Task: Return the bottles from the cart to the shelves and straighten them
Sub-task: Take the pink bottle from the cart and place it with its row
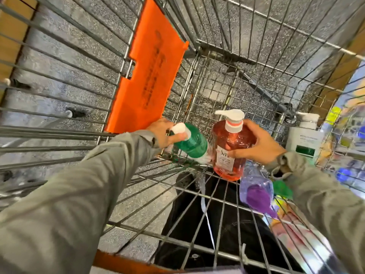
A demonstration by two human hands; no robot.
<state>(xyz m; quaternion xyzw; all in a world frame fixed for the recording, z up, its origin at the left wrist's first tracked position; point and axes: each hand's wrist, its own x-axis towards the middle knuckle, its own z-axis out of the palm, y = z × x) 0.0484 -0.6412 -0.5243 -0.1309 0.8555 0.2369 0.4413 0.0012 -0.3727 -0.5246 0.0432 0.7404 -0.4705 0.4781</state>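
Green bottle [192, 144] gripped in left hand [165, 133], pink pump bottle [230, 147] in right hand [256, 145], both still inside the cart [197, 173]; next, lift them clear

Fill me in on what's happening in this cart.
A person is reaching into a wire shopping cart with both hands. The left hand grips a tilted green bottle just below its white cap. The right hand holds an upright pink pump bottle. A purple bottle lies near the right wrist, and a white bottle stands at the right side, both untouched.
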